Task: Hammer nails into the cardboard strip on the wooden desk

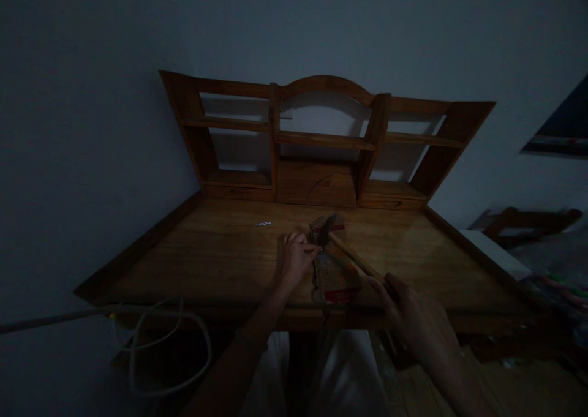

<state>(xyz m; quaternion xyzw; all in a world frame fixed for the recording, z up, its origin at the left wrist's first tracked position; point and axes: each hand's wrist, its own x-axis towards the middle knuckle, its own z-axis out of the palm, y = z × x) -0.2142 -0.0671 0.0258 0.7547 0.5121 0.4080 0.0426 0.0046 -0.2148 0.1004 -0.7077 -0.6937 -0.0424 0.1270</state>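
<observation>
My right hand (407,310) is wrapped round the wooden handle of a hammer (353,256), whose dark head is over the far part of a piece of printed cardboard (339,276). The cardboard lies on the wooden desk (229,258), brown with red bands and torn-looking edges. At its left side my left hand (297,259) is closed in a pinch, fingertips just below the hammer head. A tiny bright glint shows at those fingertips; what they hold is too small and dark to name.
Several small, pale, thin pieces (263,224) lie on the desk to the left. A wooden shelf unit (316,181) stands along the back. A looped white cable (133,368) hangs off the front left edge. A wooden chair (528,224) is at the right. The room is dim.
</observation>
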